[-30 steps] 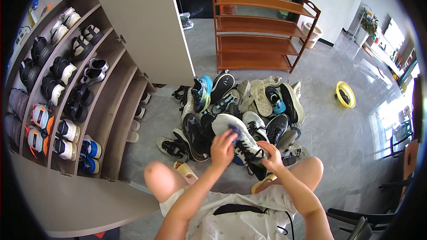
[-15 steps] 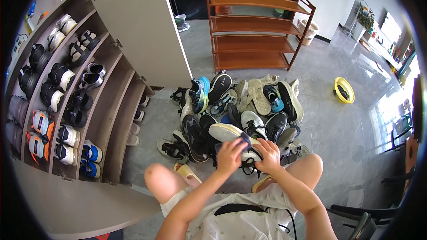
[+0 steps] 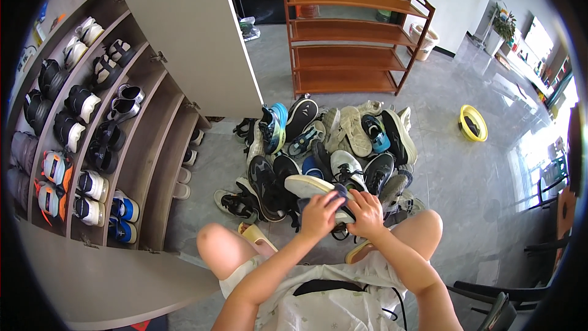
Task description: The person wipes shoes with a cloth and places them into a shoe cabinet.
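Cloth (image 3: 341, 190) pinched in our left hand (image 3: 320, 215), we grasp a pale-soled shoe (image 3: 306, 185) with our right hand (image 3: 367, 213), near piled shoes (image 3: 348, 167).

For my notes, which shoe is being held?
The whitish shoe between left hand and right hand, dark cloth against it; the other shoes aren't held.

No lettering or number can be read. A small white emblem (image 3: 305, 111) is noted on a black shoe (image 3: 301, 120), far in the scene. Pale marks on blue shoes (image 3: 124, 231) at left cannot be deciphered.
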`<state>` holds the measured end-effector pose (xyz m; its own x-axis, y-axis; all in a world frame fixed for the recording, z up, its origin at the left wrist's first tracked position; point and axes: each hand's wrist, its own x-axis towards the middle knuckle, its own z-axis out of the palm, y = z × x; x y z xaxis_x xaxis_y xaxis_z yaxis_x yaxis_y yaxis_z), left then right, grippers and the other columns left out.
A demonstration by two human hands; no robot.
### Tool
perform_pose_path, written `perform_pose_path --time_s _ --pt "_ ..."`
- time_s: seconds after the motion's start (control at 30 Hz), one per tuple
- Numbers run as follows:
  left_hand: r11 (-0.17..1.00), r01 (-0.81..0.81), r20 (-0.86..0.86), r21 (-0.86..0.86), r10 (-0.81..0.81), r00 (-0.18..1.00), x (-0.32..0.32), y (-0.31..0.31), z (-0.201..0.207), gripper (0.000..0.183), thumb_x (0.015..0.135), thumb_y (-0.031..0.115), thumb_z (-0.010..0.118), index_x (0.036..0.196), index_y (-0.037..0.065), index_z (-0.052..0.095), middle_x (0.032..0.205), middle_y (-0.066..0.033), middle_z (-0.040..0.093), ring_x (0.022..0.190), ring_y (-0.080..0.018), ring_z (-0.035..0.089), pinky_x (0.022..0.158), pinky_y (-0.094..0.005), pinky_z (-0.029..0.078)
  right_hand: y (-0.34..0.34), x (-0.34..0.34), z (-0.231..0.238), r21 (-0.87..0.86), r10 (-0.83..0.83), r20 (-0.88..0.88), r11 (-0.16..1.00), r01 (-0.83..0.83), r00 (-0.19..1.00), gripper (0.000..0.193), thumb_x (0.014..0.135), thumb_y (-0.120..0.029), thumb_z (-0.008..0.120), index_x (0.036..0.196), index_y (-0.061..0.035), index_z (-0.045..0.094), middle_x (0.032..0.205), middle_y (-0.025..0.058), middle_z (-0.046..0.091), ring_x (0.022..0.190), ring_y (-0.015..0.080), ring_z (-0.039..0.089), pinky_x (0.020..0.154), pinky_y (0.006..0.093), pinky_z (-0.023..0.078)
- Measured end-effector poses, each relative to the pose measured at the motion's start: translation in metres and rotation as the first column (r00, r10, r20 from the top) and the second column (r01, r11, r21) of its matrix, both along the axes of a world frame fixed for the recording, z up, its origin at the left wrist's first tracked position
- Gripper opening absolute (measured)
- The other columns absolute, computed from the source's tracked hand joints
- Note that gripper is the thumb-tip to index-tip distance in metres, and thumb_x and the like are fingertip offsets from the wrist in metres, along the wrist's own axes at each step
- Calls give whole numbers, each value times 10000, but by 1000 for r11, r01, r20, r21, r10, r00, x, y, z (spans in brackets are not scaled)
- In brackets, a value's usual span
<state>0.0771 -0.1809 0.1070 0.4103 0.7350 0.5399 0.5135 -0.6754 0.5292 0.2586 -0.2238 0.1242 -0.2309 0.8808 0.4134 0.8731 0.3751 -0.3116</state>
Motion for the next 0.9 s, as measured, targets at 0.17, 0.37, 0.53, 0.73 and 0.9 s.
perform_pose_path --time_s 0.17,0.37,0.53,0.73,0.9 --pt "984 -178 58 -29 179 982 -16 28 14 432 700 -7 623 1103 147 662 1131 -64 628 934 -317 593 816 -406 506 -1 2 6 22 -1 34 1000 0 999 588 456 -217 689 1027 -88 639 1213 141 583 1021 322 560 867 420 456" --pt "991 -133 0 9 133 991 -14 25 6 462 690 -13 628 1117 159 659 1147 -68 624 971 -319 589 824 -403 506 3 -2 11 41 2 42 999 -4 999 585 458 -217 676 1031 -99 643 1220 139 582 1019 321 564 859 414 457" --pt "997 -83 56 10 82 995 -15 24 10 458 696 -4 627 1120 164 667 1137 -64 619 943 -313 588 826 -400 503 9 -4 10 53 -4 28 999 2 1000 581 457 -203 661 1028 -99 647 1220 138 588 1009 316 571 853 413 460" --pt "865 -496 135 80 484 865 -74 64 14 474 675 -51 613 1101 149 671 1117 -60 634 928 -319 583 823 -397 493 -3 -7 12 56 1 -45 998 2 999 589 446 -160 642 1030 -85 658 1235 143 595 1014 335 580 845 425 472" --pt "888 -452 180 81 433 883 -77 47 12 442 701 -46 627 1099 140 677 1146 -79 630 952 -328 585 842 -403 491 -9 -14 12 15 -47 -142 999 50 989 572 481 -117 611 1050 -81 665 1204 146 618 974 342 597 861 431 479"
